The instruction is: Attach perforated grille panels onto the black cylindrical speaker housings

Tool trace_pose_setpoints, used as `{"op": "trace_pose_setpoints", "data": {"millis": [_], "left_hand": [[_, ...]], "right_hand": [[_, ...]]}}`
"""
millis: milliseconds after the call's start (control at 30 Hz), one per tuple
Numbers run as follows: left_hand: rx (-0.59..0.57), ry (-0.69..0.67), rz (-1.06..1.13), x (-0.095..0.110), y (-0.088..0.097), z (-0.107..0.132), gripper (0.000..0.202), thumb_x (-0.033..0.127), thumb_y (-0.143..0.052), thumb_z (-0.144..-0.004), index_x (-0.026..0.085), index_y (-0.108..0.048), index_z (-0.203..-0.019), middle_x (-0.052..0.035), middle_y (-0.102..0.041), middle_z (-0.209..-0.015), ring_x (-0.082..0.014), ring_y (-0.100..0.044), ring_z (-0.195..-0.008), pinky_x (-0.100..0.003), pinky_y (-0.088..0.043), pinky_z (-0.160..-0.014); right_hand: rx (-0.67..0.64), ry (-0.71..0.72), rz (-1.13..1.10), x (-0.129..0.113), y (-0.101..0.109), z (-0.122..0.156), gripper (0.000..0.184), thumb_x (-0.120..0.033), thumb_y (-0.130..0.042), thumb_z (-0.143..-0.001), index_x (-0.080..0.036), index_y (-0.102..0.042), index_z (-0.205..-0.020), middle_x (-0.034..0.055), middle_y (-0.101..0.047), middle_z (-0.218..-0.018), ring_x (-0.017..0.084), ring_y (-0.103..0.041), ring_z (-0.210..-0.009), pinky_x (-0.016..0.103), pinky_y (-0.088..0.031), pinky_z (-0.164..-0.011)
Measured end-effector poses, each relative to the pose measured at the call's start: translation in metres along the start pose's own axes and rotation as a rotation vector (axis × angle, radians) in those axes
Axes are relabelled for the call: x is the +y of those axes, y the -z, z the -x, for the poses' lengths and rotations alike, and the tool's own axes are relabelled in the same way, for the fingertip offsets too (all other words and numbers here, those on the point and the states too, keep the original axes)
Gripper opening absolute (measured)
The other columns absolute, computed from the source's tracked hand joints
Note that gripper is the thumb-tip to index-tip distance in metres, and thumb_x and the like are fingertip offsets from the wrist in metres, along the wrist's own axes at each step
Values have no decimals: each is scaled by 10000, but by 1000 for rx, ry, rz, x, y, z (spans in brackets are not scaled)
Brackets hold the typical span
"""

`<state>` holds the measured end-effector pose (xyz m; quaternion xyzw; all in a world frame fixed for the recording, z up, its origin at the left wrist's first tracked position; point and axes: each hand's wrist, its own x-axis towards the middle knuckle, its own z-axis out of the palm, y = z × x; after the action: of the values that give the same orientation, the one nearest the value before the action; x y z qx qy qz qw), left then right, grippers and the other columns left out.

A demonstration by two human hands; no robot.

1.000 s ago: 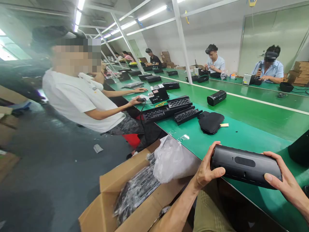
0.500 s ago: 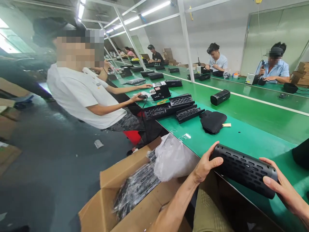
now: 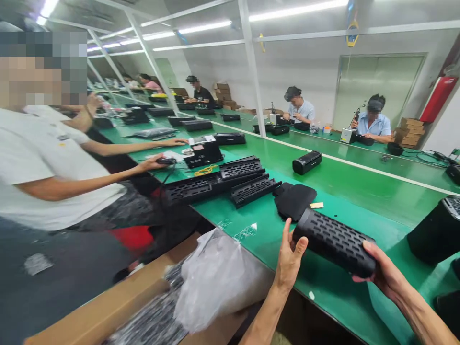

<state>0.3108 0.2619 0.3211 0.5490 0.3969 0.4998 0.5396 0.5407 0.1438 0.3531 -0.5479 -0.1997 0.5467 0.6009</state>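
Note:
A black speaker housing (image 3: 334,239) with rows of slotted holes is held tilted just above the green bench's near edge. My right hand (image 3: 384,268) grips its right end, thumb on top and fingers underneath. At the other end, my left hand (image 3: 292,256) is open, fingers and thumb apart; whether it touches the housing I cannot tell. Beyond the housing's left end lies a stack of black cloth-like pieces (image 3: 296,199) beside a small cream-coloured piece (image 3: 316,205). Slotted half-shells (image 3: 251,189) lie farther left on the bench.
Below the bench edge stands a cardboard box (image 3: 108,306) holding plastic-wrapped parts and a whitish plastic bag (image 3: 219,282). A co-worker in a white shirt (image 3: 53,163) works at the left. Another black speaker (image 3: 307,162) is farther back; a larger black unit (image 3: 436,230) stands right.
My view has swung right. The housing has been turned, showing a different slotted face. My left hand has loosened from its end, fingers now apart; my right hand still holds on.

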Motion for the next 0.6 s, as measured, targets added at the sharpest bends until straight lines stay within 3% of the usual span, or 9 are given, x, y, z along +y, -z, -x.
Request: {"op": "trace_pose_setpoints", "data": {"millis": [67, 167, 300, 367, 467, 533, 600], "left_hand": [[22, -77, -100, -12, -11, -2, 974, 723, -683, -856, 238, -328, -1622, -192, -521, -1561, -290, -662, -1128, -468, -568, -969], [19, -248, -331, -26, -18, 8, 645, 512, -687, -908, 222, -533, -1463, -165, -663, -1368, -281, -660, -1030, -488, -576, -913], [-8, -358, -467, -31, -18, 22, 288, 309, -622, -922, 215, -682, -1187, -130, -739, -1106, -303, -683, -1002, -499, -586, -890], [-32, -360, -491, -29, -19, 24, 193, 257, -605, -920, 227, -696, -1088, -110, -744, -1038, -300, -690, -975, -502, -581, -896], [-54, -341, -531, -26, -23, 28, 171, 205, -605, -897, 227, -697, -1039, -107, -745, -1013, -309, -676, -979, -524, -556, -909], [-67, -323, -560, -28, -26, 31, 185, 186, -636, -858, 223, -702, -1026, -114, -746, -1009, -321, -663, -986, -535, -541, -905], [-75, -305, -559, -34, -29, 34, 190, 182, -674, -820, 232, -709, -1000, -116, -749, -994, -326, -661, -983, -544, -528, -910]], "right_hand": [[72, 18, -51, -25, -8, -38, 485, -592, -793, -813, -224, -638, -1089, 74, -750, -836, 276, -727, -722, 439, -647, -630], [219, 103, -115, -76, -8, -99, 282, -537, -585, -993, -270, -587, -1083, 10, -719, -867, 222, -723, -831, 434, -652, -756], [401, 168, -81, -126, 9, -156, 410, -580, -487, -1052, -210, -577, -1205, 35, -655, -986, 196, -669, -811, 403, -614, -748], [432, 201, -10, -132, 20, -166, 407, -594, -426, -1051, -233, -556, -1184, 24, -623, -949, 205, -653, -801, 420, -608, -742], [392, 268, 143, -127, 37, -162, 413, -698, -388, -977, -311, -531, -1008, 19, -603, -841, 281, -680, -825, 510, -602, -749], [330, 324, 278, -120, 47, -153, 492, -792, -446, -900, -308, -527, -866, 81, -635, -808, 334, -714, -818, 525, -582, -747], [304, 426, 445, -111, 57, -146, 577, -844, -385, -878, -298, -524, -753, 145, -633, -732, 348, -710, -706, 529, -565, -687]]}}
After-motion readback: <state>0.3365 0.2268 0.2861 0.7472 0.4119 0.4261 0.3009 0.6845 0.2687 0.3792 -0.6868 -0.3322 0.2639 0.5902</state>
